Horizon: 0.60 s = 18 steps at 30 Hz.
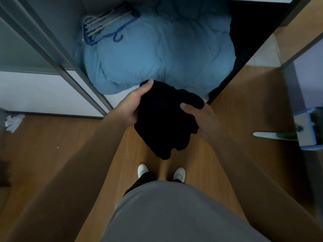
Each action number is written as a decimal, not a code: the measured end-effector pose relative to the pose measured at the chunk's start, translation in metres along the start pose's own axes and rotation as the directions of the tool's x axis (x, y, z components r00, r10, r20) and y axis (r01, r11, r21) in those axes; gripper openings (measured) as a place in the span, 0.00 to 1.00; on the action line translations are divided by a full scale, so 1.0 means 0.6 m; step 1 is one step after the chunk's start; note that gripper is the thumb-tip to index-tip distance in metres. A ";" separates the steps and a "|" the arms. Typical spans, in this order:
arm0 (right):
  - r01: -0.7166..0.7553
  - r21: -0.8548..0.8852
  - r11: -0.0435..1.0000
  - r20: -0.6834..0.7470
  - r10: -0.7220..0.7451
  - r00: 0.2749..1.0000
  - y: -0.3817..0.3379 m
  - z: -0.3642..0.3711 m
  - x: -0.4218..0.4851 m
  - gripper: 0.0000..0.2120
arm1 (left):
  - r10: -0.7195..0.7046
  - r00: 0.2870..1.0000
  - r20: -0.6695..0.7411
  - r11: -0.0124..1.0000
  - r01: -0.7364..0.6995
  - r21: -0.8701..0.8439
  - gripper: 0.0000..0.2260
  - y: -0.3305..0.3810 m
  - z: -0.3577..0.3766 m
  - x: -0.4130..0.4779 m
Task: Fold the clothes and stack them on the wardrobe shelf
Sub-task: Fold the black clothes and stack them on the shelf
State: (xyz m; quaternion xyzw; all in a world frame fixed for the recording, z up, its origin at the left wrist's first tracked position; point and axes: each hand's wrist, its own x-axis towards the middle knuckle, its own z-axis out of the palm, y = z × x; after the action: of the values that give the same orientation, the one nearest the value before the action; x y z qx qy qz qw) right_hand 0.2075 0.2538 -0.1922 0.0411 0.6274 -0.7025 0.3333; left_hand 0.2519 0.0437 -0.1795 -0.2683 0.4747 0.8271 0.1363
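Clasped the bunched black fabric garment [164, 119] with left grip [133, 106] and right grip [201, 117], both curled round it; held above the brown wooden floor [244, 105], just before the puffy light-blue quilt [157, 53] inside the grey wardrobe [61, 18].

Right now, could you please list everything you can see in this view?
Garment: one, black, bunched, before the wardrobe.
Quilt: one, light blue, inside the wardrobe.
Hangers: several, blue and pale, on the quilt.
Wardrobe: one, grey frame, open.
Floor: one, brown wood.
Scrap: one, white, floor, far left.
Box: one, blue and white, right edge.
Shoes: two, white, on the floor.
Left hand: one, gripping the garment's left side.
Right hand: one, gripping its right side.
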 end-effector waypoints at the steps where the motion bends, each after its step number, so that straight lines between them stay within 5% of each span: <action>1: 0.001 0.041 0.999 -0.031 0.001 1.000 -0.002 0.003 0.001 0.14 | 0.013 0.998 0.064 0.999 -0.011 -0.031 0.15 -0.006 -0.013 -0.002; 6: -0.045 0.268 0.962 -0.074 0.068 0.995 -0.018 0.004 0.014 0.15 | -0.038 0.960 0.278 0.992 0.004 0.123 0.30 -0.043 -0.059 -0.010; 12: -0.122 0.187 0.975 -0.073 0.138 0.988 -0.032 0.011 0.033 0.18 | 0.212 0.972 -0.101 0.977 -0.209 0.040 0.22 -0.039 -0.034 0.015; 18: -0.038 0.049 0.998 -0.160 0.046 0.986 -0.012 0.021 0.039 0.15 | 0.311 0.941 -0.131 0.950 -0.310 0.029 0.26 -0.005 -0.052 0.013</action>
State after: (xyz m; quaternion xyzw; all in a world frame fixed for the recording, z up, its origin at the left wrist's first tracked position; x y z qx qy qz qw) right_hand 0.1901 0.2327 -0.1947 0.1185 0.6350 -0.7039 0.2953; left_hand 0.2566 0.0184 -0.1987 -0.2447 0.5222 0.8165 -0.0268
